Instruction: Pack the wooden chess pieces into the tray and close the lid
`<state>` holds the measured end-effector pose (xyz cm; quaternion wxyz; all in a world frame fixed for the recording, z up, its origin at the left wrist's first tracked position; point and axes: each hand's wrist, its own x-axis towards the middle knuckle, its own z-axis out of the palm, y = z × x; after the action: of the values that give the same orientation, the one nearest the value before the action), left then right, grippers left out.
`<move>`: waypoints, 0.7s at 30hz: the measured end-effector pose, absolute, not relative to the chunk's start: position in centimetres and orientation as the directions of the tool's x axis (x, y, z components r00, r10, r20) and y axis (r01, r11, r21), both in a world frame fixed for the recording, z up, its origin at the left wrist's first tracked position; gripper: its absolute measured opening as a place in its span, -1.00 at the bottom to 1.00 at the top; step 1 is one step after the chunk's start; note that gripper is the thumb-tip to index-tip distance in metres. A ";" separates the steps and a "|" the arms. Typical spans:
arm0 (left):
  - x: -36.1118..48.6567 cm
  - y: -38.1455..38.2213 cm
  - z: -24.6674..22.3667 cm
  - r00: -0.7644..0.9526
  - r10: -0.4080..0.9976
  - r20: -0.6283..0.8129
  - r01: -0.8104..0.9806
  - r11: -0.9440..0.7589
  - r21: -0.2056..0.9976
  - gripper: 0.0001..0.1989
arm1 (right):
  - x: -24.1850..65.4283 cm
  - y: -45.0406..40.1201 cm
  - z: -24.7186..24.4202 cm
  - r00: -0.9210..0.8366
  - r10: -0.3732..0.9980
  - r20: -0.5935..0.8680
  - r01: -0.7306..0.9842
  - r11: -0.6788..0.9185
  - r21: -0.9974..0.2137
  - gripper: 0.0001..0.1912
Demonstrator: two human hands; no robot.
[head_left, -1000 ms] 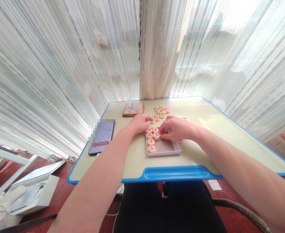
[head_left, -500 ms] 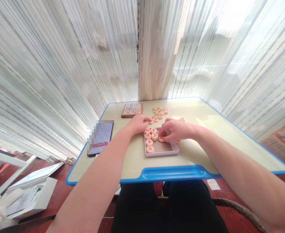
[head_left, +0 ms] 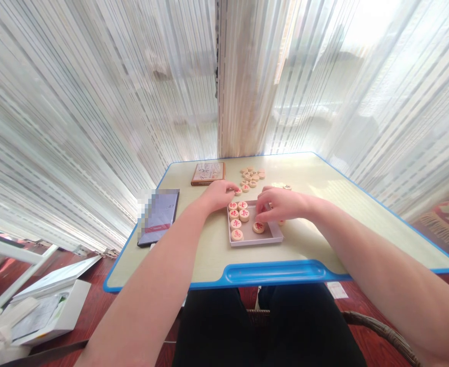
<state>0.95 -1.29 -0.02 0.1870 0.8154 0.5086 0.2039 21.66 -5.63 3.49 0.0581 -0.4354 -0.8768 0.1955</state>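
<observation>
Apparently a home: sheer striped curtains (head_left: 132,76), reddish wood floor (head_left: 98,295), wicker chair arm (head_left: 377,329).

Head view of your table (head_left: 380,239), pale-topped with a blue edge. Your right hand (head_left: 278,204) is over the shallow white box (head_left: 257,243), fingers curved downward, the thumb at the far edge of a round piece (head_left: 258,228) bearing a red character; contact is hard to tell. Six further red-marked pieces (head_left: 235,224) lie flat inside: four in a column along the left wall, two beside the farthest pair. Your left hand (head_left: 218,194) is near the box's far left corner, fingertips at another piece (head_left: 238,192). Farther off lie clustered pieces (head_left: 255,177); leftward, a patterned box (head_left: 208,174) and a tablet (head_left: 159,216).
</observation>
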 end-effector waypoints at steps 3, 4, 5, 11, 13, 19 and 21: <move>1.0 -1.4 0.1 0.395 0.908 0.138 0.753 -0.406 0.517 -0.65 | 21.9 -5.7 3.7 -0.637 0.760 -0.128 0.728 0.539 -0.423 -0.82; 1.0 -1.4 0.1 0.392 0.910 0.134 0.753 -0.401 0.521 -0.65 | 21.9 -5.7 3.8 -0.655 0.738 -0.162 0.719 0.543 -0.434 -0.80; 1.0 -1.3 0.1 0.389 0.912 0.130 0.753 -0.396 0.525 -0.65 | 22.0 -5.8 4.0 -0.671 0.715 -0.195 0.711 0.547 -0.443 -0.78; 1.0 -1.2 0.0 0.391 0.910 0.134 0.752 -0.400 0.524 -0.65 | 22.0 -5.8 4.0 -0.686 0.685 -0.244 0.706 0.547 -0.449 -0.76; 1.0 -1.2 0.0 0.391 0.910 0.138 0.757 -0.403 0.514 -0.65 | 22.0 -5.8 3.8 -0.683 0.693 -0.232 0.705 0.541 -0.459 -0.75; 1.0 -1.2 0.0 0.399 0.906 0.143 0.757 -0.413 0.506 -0.65 | 21.7 -5.8 3.5 -0.661 0.722 -0.201 0.718 0.532 -0.449 -0.74; 1.0 -1.2 0.0 0.403 0.904 0.143 0.756 -0.417 0.505 -0.65 | 21.5 -5.8 3.5 -0.656 0.732 -0.184 0.721 0.534 -0.442 -0.73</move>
<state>0.97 -1.20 -0.03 0.1837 0.8172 0.5077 0.2016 21.53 -5.79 3.45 0.0120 -0.4148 -0.8757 0.2469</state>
